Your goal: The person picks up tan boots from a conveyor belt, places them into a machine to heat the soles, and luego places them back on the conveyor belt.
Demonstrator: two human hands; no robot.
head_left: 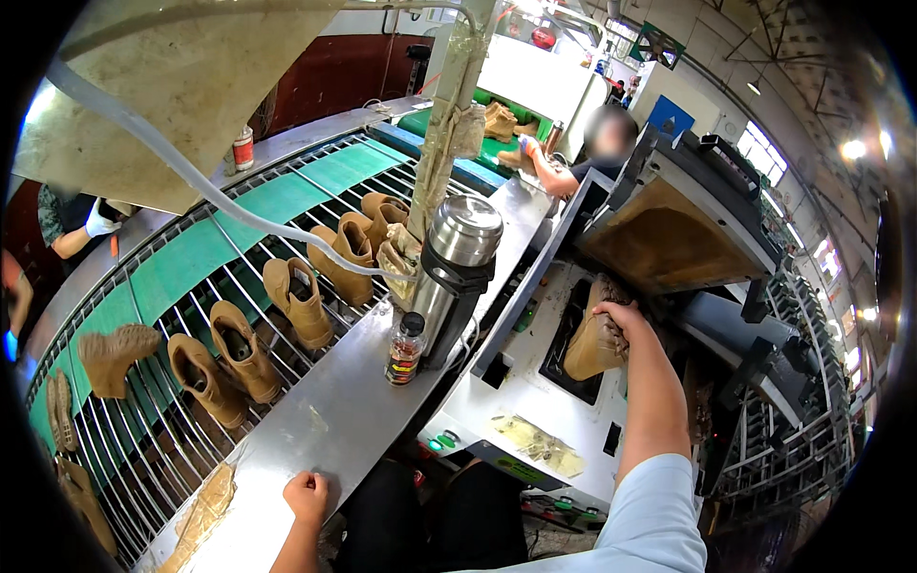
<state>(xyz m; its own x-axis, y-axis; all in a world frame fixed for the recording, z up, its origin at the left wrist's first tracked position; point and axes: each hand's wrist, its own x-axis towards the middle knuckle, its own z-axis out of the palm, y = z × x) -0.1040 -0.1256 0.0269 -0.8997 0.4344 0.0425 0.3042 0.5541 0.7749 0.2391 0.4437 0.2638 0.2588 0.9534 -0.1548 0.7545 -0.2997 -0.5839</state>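
My right hand [621,323] is closed round a tan boot [589,349], which sits over the dark recess in the bed of a white machine [468,401]. Above the boot the machine's hinged lid [669,234] is raised, its underside brown and stained. My left hand [308,495] lies curled into a loose fist at the steel ledge [349,435], with nothing seen in it. Nearest ahead of it on that ledge are a small dark-capped bottle [407,349] and a large steel flask [458,277].
Left of the ledge, a curved rack of metal bars [153,449] carries several tan boots [244,353] and a green belt [181,258]. A hose [191,172] hangs across the rack beside a post [449,115]. Co-workers stand at the far right [611,143] and far left [67,224].
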